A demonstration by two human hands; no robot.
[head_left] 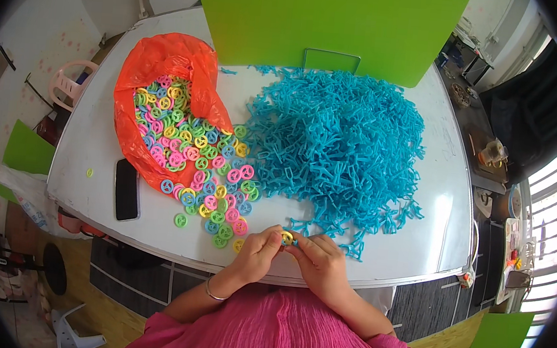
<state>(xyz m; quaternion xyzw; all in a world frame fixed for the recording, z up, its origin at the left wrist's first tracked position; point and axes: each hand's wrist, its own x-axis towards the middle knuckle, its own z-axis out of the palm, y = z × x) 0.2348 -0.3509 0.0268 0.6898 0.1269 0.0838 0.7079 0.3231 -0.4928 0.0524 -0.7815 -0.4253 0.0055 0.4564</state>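
Close to the table's front edge, my two hands meet at the fingertips. Thumb and fingers of my left hand (pixel 255 257) pinch a small yellow plastic wheel (pixel 287 237). My right hand (pixel 323 265) is closed against the wheel's other side; a bit of blue shows at its fingertips, apparently a small blue plastic piece, mostly hidden. Beyond my right hand rises a big heap of blue Y-shaped plastic pieces (pixel 341 140). Loose pink, green, yellow and blue wheels (pixel 232 215) lie just past my left hand, spilling from an open red plastic bag (pixel 129 104).
A black phone (pixel 126 190) lies on the white table (pixel 88 151) left of the wheels. Along the far edge stands a bright green panel (pixel 332 19) with a wire frame (pixel 331 61) before it. A pink chair (pixel 71 83) is off to the left, a dark side table (pixel 486 149) to the right.
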